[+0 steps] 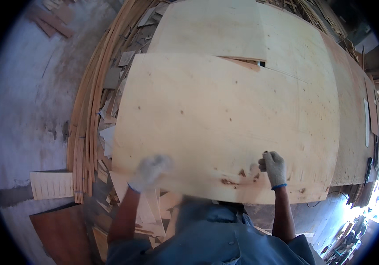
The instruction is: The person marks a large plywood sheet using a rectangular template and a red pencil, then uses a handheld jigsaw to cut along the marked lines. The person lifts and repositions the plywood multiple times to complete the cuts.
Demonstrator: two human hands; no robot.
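Note:
A large pale plywood sheet lies flat in front of me, dotted with small knots and with brown flaws near its front edge. Over its near left part is my left hand in a white knitted glove with a blue cuff; motion smears its fingers. My right hand, gloved alike, is above the sheet's near right part, its fingers curled closed. What they hold, if anything, is too small to make out. Between the hands are the torn brown spots in the veneer.
Another plywood sheet extends beyond, with a splintered gap at the seam. Long wooden strips are bundled on the left, amid veneer scraps. A reddish-brown board lies at the lower left. Clutter fills the lower right.

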